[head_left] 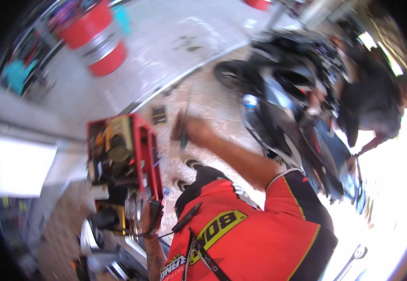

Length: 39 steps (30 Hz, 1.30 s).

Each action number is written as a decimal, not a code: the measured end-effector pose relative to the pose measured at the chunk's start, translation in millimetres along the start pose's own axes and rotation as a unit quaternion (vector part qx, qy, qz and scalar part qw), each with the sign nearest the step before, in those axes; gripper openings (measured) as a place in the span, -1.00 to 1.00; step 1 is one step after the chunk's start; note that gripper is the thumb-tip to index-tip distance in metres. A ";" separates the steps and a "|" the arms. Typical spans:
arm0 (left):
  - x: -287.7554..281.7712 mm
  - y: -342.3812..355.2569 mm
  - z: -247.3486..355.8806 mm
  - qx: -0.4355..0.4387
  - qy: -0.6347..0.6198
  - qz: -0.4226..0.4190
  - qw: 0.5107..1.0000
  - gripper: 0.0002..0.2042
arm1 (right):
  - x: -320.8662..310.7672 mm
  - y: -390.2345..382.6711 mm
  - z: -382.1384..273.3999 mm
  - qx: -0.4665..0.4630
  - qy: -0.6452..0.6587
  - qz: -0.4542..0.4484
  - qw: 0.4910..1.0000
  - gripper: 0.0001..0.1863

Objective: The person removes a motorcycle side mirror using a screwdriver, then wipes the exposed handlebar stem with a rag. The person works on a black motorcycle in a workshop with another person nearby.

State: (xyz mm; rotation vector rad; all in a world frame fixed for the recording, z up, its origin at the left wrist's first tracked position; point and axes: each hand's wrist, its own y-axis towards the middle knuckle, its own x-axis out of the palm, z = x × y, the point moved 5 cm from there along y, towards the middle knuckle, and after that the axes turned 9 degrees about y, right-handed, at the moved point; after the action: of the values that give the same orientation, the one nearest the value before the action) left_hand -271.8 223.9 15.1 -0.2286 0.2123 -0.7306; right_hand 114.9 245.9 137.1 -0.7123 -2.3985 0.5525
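Note:
My right hand (195, 131) is stretched out over the floor, smeared by motion. Its fingers are closed round a thin tool with a green handle (183, 141), perhaps a screwdriver; blur hides its exact kind. Low on the left, my left hand (146, 224) is beside the near end of a red tool cart (146, 157). A black piece with a cord (155, 213) covers part of that hand, so its fingers are hidden. Assorted tools and containers (117, 150) fill the cart's top.
Several motorcycles (278, 117) stand to the right, with another person (372, 98) bending over them. A small dark tray-like item (159, 114) lies on the floor beyond the cart. A red and silver drum (95, 44) stands at the far left, past a raised floor edge (184, 75).

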 end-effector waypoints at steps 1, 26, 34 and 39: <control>7.8 4.7 -1.6 -0.022 -0.007 -0.027 0.999 -0.45 | -11.8 -24.9 52.8 0.166 0.196 0.041 0.966 -0.68; 441.2 24.5 78.9 -0.261 -0.125 -0.385 0.876 -0.54 | -487.4 -378.6 142.0 -0.033 0.012 0.261 0.965 -0.07; 625.9 30.9 124.0 -0.276 -0.093 -0.523 0.801 -0.55 | -455.4 -503.6 94.3 -0.220 -0.146 0.293 0.919 -0.60; 715.2 21.4 162.1 -0.275 -0.110 -0.592 0.749 -0.52 | -457.5 -538.1 99.6 -0.273 -0.166 0.394 0.862 -0.66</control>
State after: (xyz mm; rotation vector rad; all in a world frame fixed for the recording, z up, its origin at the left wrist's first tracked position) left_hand 304.4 -225.0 84.1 -1.0773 0.0185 -1.8996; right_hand 177.2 -464.3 159.6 -2.0421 -2.5181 0.2938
